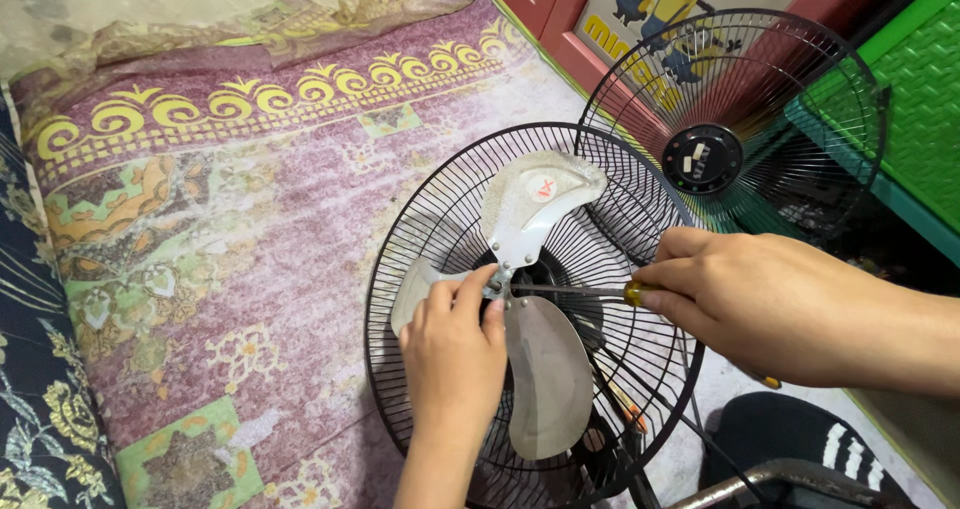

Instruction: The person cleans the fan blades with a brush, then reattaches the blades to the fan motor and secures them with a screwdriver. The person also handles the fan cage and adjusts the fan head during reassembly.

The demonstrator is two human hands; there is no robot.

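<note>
Lying crosswise in right grip (pixel 745 304): screwdriver (pixel 575 291).

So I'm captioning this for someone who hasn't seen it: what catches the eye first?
At centre, a dusty three-blade fan lies in its black rear grille. The left hand steadies the hub while the right hand aims a screwdriver at it. The detached front grille leans upper right; a patterned purple rug fills the left.

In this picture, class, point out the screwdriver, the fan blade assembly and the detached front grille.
screwdriver (pixel 575 291), head view, on its metal shaft.
fan blade assembly (pixel 545 374), head view, on the lower blade.
detached front grille (pixel 702 159), head view, on its round centre cap.
</note>
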